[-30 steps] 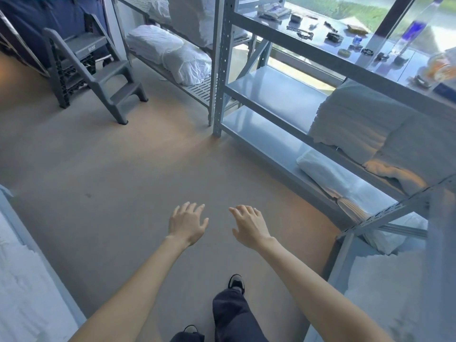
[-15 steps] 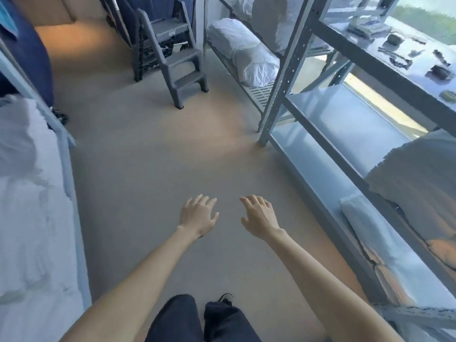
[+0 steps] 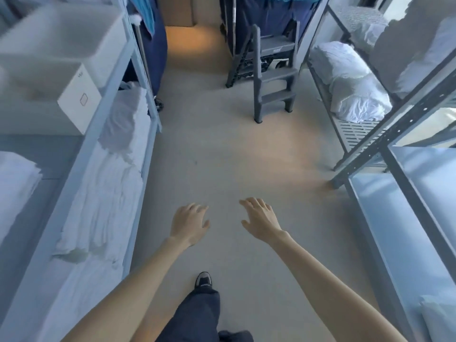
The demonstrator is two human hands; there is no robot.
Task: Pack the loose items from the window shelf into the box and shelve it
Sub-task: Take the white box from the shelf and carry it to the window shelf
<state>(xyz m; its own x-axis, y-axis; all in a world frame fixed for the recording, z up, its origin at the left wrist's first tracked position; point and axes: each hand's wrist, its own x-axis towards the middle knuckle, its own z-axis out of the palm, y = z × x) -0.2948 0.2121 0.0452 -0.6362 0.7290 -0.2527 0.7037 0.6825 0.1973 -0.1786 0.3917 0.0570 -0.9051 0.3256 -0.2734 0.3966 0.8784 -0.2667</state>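
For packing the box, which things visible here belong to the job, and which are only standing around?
Part of the job:
- white box on the left shelf
- left hand, empty
- right hand, empty

Just lying about:
- grey step stool
- folded white linens
- white bundles on the right rack
- blue fabric cart

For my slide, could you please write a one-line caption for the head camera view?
Both hands, left and right, empty over the aisle floor between linen shelves, grey step stool ahead.
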